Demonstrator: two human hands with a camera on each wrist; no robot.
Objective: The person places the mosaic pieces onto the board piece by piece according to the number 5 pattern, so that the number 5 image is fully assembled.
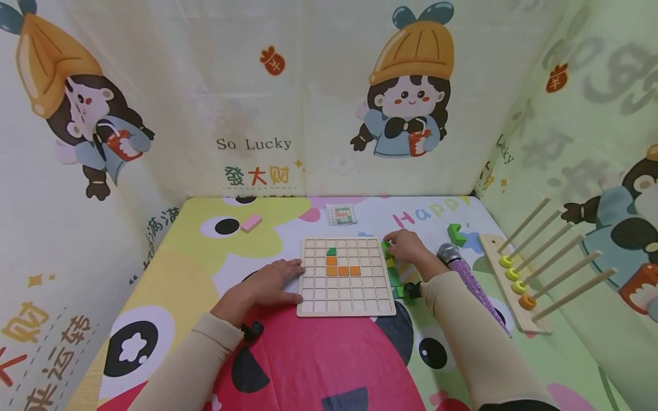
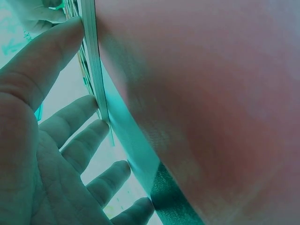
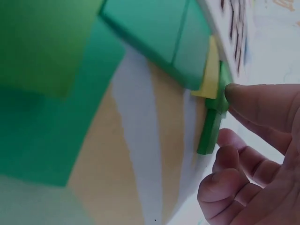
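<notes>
A wooden grid board (image 1: 342, 291) lies on the table with a green rounded piece (image 1: 331, 252) and orange pieces (image 1: 344, 270) in an L shape on its squares. My left hand (image 1: 269, 283) is spread along the board's left edge; in the left wrist view its thumb (image 2: 56, 51) and fingertips come up to that edge. Beyond the board's right edge, my right hand (image 1: 408, 248) pinches a green block (image 3: 223, 86) between thumb and forefinger, the other fingers curled. Nearby in that row are a yellow piece (image 3: 211, 70) and more green blocks (image 3: 154, 33).
A patterned card (image 1: 341, 214) lies behind the board and a pink block (image 1: 251, 223) at the back left. To the right are a green notched block (image 1: 456, 234), a purple-handled microphone (image 1: 470, 282) and a wooden peg rack (image 1: 509, 291) with yellow and orange rings.
</notes>
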